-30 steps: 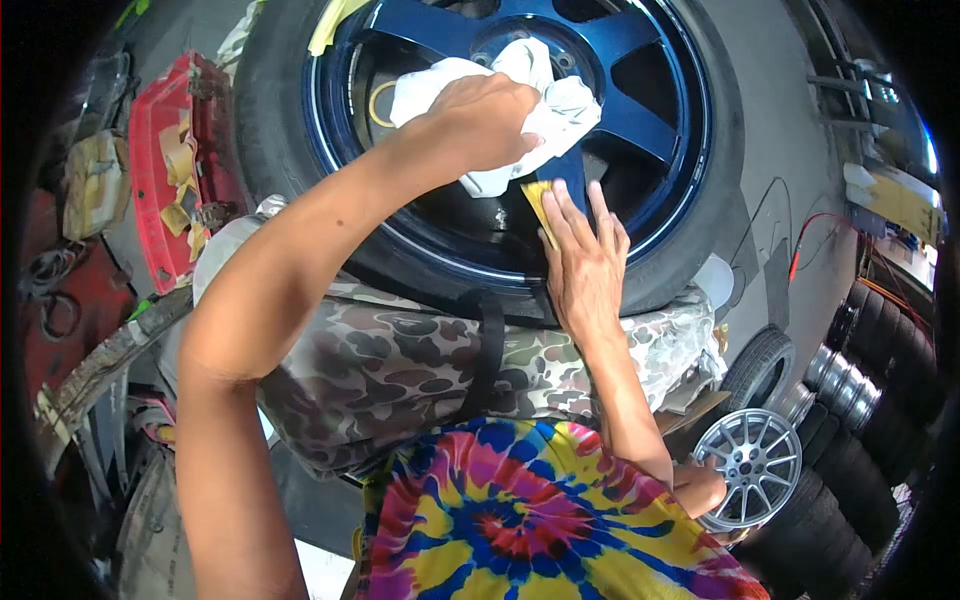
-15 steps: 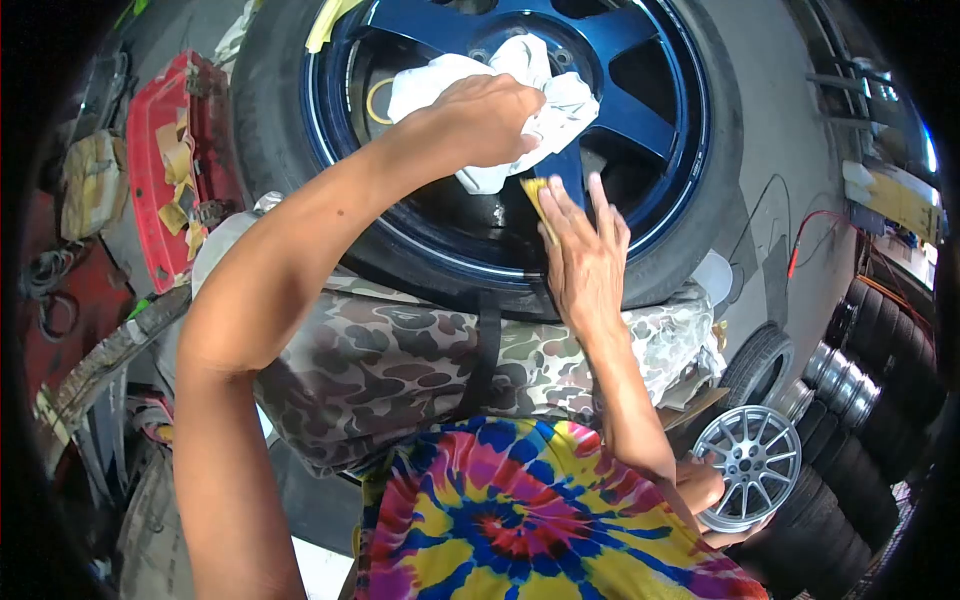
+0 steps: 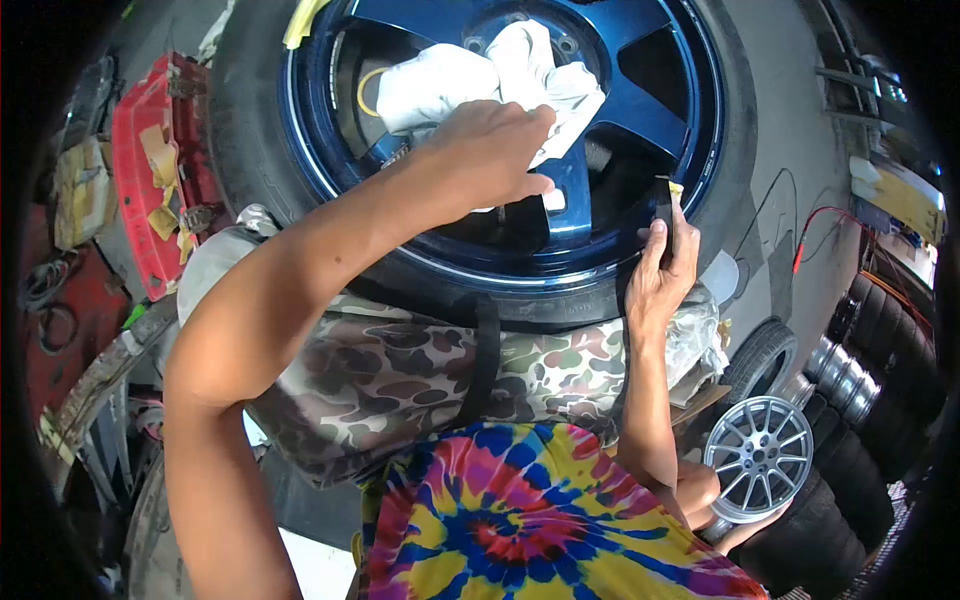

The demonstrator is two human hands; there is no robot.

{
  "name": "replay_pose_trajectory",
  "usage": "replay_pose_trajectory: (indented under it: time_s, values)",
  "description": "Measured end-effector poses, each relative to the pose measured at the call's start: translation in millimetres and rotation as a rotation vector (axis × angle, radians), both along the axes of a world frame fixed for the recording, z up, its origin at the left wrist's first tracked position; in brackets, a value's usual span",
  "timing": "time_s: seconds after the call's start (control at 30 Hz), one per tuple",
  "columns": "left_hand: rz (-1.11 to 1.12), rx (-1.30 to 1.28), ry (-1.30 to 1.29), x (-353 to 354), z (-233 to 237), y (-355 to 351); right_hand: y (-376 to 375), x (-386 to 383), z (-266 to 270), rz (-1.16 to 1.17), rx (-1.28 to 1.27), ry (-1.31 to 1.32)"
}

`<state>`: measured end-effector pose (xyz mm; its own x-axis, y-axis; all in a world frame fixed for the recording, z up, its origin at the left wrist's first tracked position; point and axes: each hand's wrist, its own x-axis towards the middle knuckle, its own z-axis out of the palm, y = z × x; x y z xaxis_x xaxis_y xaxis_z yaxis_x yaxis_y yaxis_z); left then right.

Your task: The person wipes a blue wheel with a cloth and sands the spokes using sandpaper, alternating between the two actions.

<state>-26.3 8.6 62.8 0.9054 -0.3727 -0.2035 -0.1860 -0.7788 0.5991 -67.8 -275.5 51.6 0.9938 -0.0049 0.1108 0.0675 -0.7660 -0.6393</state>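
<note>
A large blue spoked wheel (image 3: pixel 640 120) with a black tyre (image 3: pixel 738 130) lies flat in front of me. My left hand (image 3: pixel 490 150) is closed on a bunched white cloth (image 3: pixel 435 88) over the wheel's centre; part of its grip is hidden in the folds. At the rim's near right edge, my right hand (image 3: pixel 665 262) pinches a small flat black-and-yellow pad (image 3: pixel 664 198), held on edge between thumb and fingers. Yellow tape (image 3: pixel 302 22) sticks to the rim at the upper left. A thin yellow ring (image 3: pixel 370 92) shows between the spokes beside the cloth.
Camouflage fabric (image 3: pixel 400 375) covers the support beneath the tyre. Another person's hand (image 3: pixel 755 527) holds a silver wheel (image 3: pixel 758 460) at the lower right, near stacked tyres (image 3: pixel 885 350). A red car part (image 3: pixel 145 190) stands on the left. A red-tipped cable (image 3: pixel 797 262) lies right.
My right hand has moved right with the pad, from a lower spoke to the rim's edge, turning the pad upright. My left hand stays on the cloth, shifting slightly. The view has shifted a little.
</note>
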Motion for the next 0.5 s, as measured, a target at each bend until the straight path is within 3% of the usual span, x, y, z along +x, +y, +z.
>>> replay_pose_trajectory:
  time_s: [0.03, 0.1, 0.13, 0.23, 0.5]
  values:
    - [0.0, -0.01, 0.01, 0, -4, -1, 2, -1, -3, 0.0, -0.01, 0.01]
    - [0.039, -0.028, 0.087, -3, -6, -5, 3, -5, -10, -0.118, 0.287, -0.025]
    - [0.044, -0.038, 0.095, -7, -7, -9, -5, -6, -17, -0.111, 0.315, -0.034]
    - [0.216, -0.009, 0.032, -22, -9, -30, -10, -7, -18, -0.078, 0.19, -0.025]
    - [0.231, -0.066, 0.045, -28, -12, -36, -5, -9, -12, -0.074, 0.188, -0.021]
